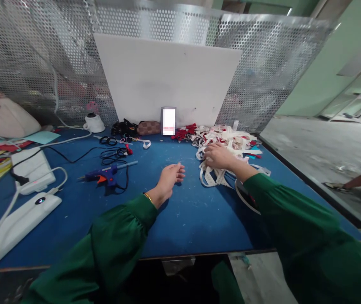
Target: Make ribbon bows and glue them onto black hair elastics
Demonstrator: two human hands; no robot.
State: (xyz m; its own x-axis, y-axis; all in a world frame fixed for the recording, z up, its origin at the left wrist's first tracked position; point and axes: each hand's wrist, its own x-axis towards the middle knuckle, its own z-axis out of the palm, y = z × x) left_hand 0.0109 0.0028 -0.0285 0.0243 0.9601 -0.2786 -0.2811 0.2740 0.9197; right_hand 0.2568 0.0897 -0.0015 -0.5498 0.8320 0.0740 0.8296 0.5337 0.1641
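My right hand (220, 157) is at the near left side of a heap of white ribbon strips (231, 137), its bent fingers closed on some of them. The fingertips are partly hidden among the strips, and loops of white ribbon (210, 179) hang down below the palm onto the blue table. My left hand (169, 179) is over the middle of the table, apart from the heap. Its fingers are loosely curled with small gaps between them, and nothing shows in them. Partly covered by my right sleeve is a round white-rimmed object (245, 198).
A blue glue gun (106, 175) with its cord lies left of my left hand. Farther left are a white power strip (34, 169) and a white power bank (25, 223). A lit phone (168, 121) leans on a white board (174, 80); red scraps (185, 132) lie beside it.
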